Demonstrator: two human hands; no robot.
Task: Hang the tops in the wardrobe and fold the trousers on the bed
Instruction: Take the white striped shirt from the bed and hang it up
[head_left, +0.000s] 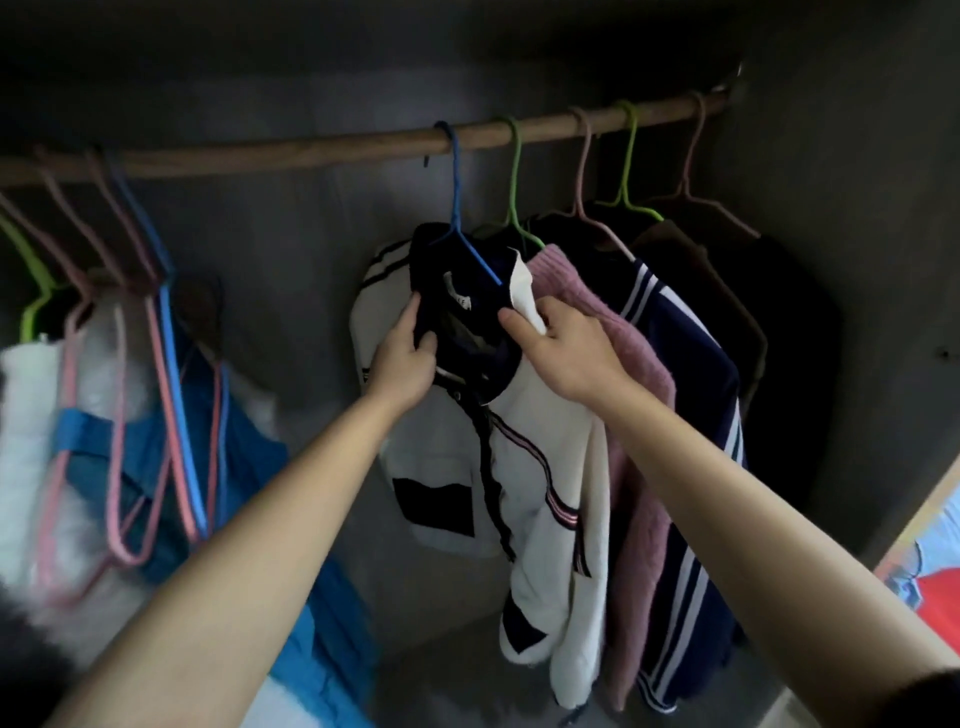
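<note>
A white hooded top (540, 457) with a dark navy hood and striped trim hangs on a blue hanger (457, 208), which is hooked over the wooden rail (322, 148) inside the wardrobe. My left hand (408, 358) grips the left side of the dark collar. My right hand (558, 345) pinches the white right edge of the collar between thumb and fingers. A black drawstring dangles down the front of the top.
To the right hang a pink knit top (639, 395), a navy striped jacket (691, 364) and dark garments. At the left are several bare pink and blue hangers (171, 364) over blue and white items. The wardrobe's edge (930, 509) shows lower right.
</note>
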